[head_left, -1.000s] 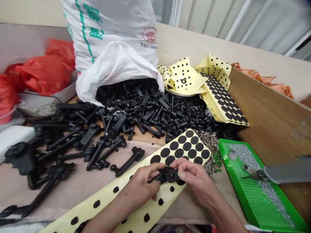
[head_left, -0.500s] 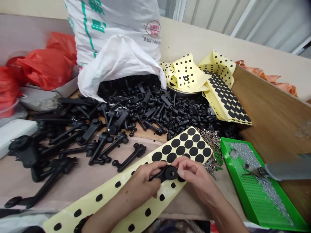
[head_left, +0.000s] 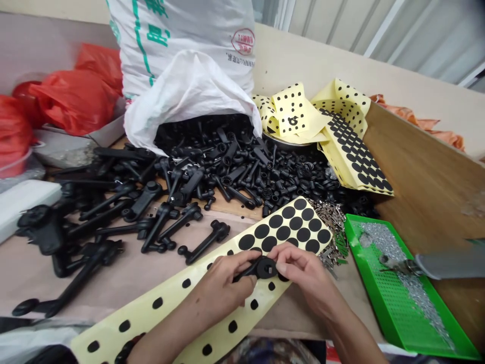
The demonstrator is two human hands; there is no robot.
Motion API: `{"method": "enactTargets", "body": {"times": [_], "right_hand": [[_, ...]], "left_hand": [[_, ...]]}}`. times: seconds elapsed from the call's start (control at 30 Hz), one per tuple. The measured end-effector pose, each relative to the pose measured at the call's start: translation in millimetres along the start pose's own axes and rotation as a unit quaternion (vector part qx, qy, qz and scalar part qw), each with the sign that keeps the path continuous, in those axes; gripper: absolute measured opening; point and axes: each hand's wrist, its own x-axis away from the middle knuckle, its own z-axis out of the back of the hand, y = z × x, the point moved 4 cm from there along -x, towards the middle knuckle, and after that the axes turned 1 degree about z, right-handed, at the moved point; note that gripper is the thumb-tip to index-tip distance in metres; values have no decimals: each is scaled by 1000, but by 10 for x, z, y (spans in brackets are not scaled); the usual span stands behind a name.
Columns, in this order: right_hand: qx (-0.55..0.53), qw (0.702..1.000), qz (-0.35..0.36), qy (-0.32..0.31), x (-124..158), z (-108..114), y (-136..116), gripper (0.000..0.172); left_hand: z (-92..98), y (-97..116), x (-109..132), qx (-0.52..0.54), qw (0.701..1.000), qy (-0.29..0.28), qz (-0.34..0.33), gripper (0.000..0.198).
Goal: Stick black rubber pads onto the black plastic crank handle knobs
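Over a pale yellow sticker sheet (head_left: 222, 285), a black plastic crank handle (head_left: 266, 268) shows its round end, with a small metal piece at the middle. My left hand (head_left: 227, 283) is closed around the arm of this crank handle, thumb below and fingers above. At the rim of the round end, my right hand (head_left: 299, 265) pinches with thumb and forefinger; its fingertips partly hide the edge. Large black round stickers (head_left: 283, 233) sit on the sheet's far end. Left of the sheet lies another crank handle (head_left: 204, 242).
A white woven sack (head_left: 189, 91) spills black crank parts (head_left: 231, 162) across the table. To the right, a green tray (head_left: 394, 308) holds small metal pieces and a grey-handled tool (head_left: 439, 267). Metal clips (head_left: 333, 227) lie beside the tray. More sticker sheets (head_left: 352, 151) stand behind.
The whole view has shifted slightly. Both hands stay on the crank handle, with the left thumb moved a little along its underside.
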Motion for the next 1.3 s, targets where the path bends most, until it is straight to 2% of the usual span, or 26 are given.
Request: {"method": "enactTargets", "body": {"times": [0.17,0.33,0.47,0.57,0.63,0.7,0.8,0.9,1.07,1.17,1.23,1.3], "right_hand": [[5,1000,8,-6,-5,-19,-11,15],[15,1000,17,-4,-4,-48,-14,13],[88,995,48,13,11,-71,-51,12],[141,986,84,13,35,-66,-89,14],[93,994,49,-4,39,-47,-52,16],[-11,999,-17,-28,37,-37,22,18],[-143,986,-71,-45,29,-52,102,20],[-200,976,-79,-33,16,-77,143,19],[-236,970,-62,-12,-2,-102,158,22],[-169,985,-23,-8,15,-153,109,26],[-48,998,13,-23,66,-260,57,25],[63,996,33,-58,151,-422,23,24]], "left_hand": [[15,41,14,-33,999,25,9,42],[-19,11,5,-7,999,48,26,47],[-16,-6,9,-43,994,94,23,43],[-7,-14,34,-60,992,107,11,38],[4,-27,56,-55,992,115,4,37],[15,-44,73,-45,991,123,0,36],[19,-52,85,-25,992,124,-8,36],[26,-39,102,-7,992,129,-9,37],[31,-24,158,25,991,128,-8,36],[26,-17,192,29,992,126,-15,35],[29,-29,253,17,991,130,-18,34],[50,-87,387,-5,990,143,-15,34]]}}
